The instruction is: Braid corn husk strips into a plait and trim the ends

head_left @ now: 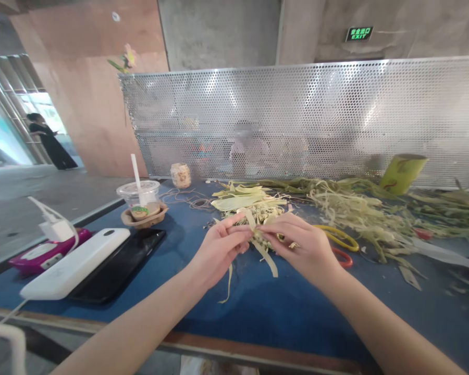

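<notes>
Both of my hands meet over the blue table (266,307), working a small woven piece of pale leaf strips (260,235). My left hand (221,249) pinches strips on its left side, fingers closed. My right hand (301,245) grips the piece from the right, fingers curled round it. Loose strip ends (269,259) hang down from the piece toward the table. Just behind it lies a heap of pale yellow strips (247,200).
Yellow and red scissors (341,241) lie right of my right hand. A long spread of green and pale leaves (367,208) covers the right side. At left sit a plastic cup with straw (138,194), a black phone (119,265), a white power bank (76,262). A perforated metal screen (297,114) stands behind.
</notes>
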`<move>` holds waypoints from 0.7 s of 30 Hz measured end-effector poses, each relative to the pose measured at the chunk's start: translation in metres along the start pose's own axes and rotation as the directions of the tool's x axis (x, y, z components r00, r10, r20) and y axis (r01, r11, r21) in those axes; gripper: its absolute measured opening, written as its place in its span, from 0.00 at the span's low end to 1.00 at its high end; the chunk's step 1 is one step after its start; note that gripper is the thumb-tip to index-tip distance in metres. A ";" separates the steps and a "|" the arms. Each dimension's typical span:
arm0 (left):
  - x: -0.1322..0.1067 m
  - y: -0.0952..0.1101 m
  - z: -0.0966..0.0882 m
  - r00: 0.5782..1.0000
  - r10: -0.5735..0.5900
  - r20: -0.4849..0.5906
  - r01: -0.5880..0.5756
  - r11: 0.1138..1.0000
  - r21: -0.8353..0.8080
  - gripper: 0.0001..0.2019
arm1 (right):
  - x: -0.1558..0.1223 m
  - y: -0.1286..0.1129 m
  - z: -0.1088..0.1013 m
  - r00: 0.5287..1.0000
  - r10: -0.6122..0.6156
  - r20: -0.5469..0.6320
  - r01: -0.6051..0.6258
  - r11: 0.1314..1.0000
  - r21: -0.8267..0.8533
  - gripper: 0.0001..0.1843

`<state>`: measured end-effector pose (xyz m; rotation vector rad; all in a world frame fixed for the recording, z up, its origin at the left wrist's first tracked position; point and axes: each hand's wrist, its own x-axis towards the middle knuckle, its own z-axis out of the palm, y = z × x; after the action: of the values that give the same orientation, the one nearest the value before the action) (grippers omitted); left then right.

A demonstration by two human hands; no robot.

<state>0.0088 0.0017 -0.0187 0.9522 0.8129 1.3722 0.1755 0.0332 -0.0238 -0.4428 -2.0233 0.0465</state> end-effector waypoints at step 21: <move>0.000 -0.002 0.000 0.997 0.066 -0.026 -0.062 0.989 0.137 0.40 | 0.003 0.000 0.001 0.994 -0.104 0.018 0.105 0.988 -0.113 0.07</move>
<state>0.0096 0.0018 -0.0208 1.0732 0.9154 1.4030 0.1737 0.0343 -0.0220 -0.4083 -2.0650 -0.1315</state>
